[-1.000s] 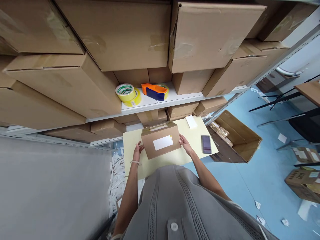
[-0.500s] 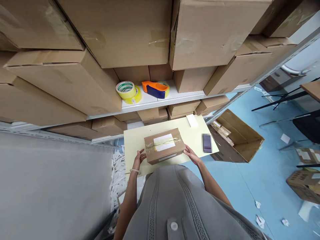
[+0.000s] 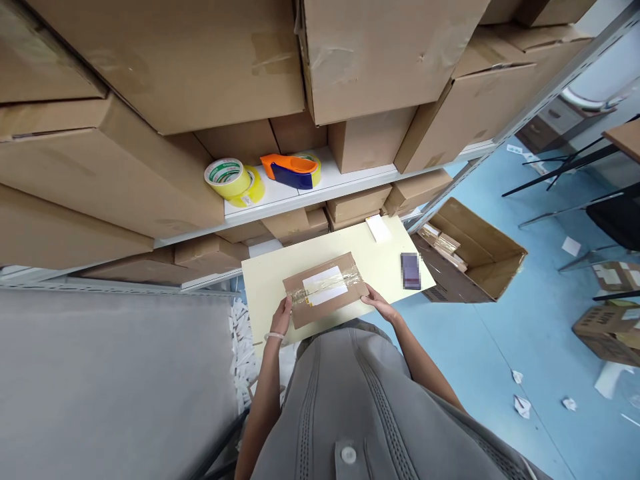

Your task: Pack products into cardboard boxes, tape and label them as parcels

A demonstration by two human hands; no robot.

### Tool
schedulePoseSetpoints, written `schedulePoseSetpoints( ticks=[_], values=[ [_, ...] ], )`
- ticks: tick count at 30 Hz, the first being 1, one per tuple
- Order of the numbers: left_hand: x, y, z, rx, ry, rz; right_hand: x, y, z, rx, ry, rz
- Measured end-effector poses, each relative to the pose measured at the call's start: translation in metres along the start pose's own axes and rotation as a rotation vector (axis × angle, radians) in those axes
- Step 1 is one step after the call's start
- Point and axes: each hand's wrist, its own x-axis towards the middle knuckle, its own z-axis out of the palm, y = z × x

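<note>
A taped cardboard box (image 3: 345, 303) with a white label on its upper face is between my hands, over a pale yellow board (image 3: 265, 267). My left hand (image 3: 283, 316) grips its left end, fingers closed against the edge. At the lower right corner, my right hand (image 3: 379, 304) holds the box with the thumb on the near side and fingers at the end. Clear tape runs lengthwise across the label. To the right on the board lies a dark, blurred-out phone-like object (image 3: 411, 271), and a white stack of paper slips (image 3: 379, 229) rests at the back.
Yellow tape rolls (image 3: 227, 179) and an orange and blue tape dispenser (image 3: 290, 171) lie on the white shelf (image 3: 345, 181). Large cartons (image 3: 390, 60) crowd the shelves above. An open carton (image 3: 480, 233) holding small packages stands right of the board. Crumpled paper (image 3: 523, 407) litters the blue floor.
The box has tilted, so its near side face no longer shows. My left hand has moved from beside the box onto its left end. The view has shifted slightly.
</note>
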Motion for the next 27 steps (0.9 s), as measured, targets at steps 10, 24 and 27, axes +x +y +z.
schedulePoseSetpoints(
  ticks=[10, 24, 27],
  values=[
    [-0.006, 0.045, 0.044, 0.469, 0.3, -0.227, 0.016, -0.016, -0.012, -0.02, 0.003, 0.01],
    [0.034, 0.068, 0.053, 0.488, 0.535, -0.275, 0.105, -0.039, -0.084, -0.458, -0.109, -0.035],
    [0.032, 0.07, 0.057, 0.507, 0.567, -0.296, 0.139, -0.051, -0.118, -0.726, 0.184, -0.009]
  ],
)
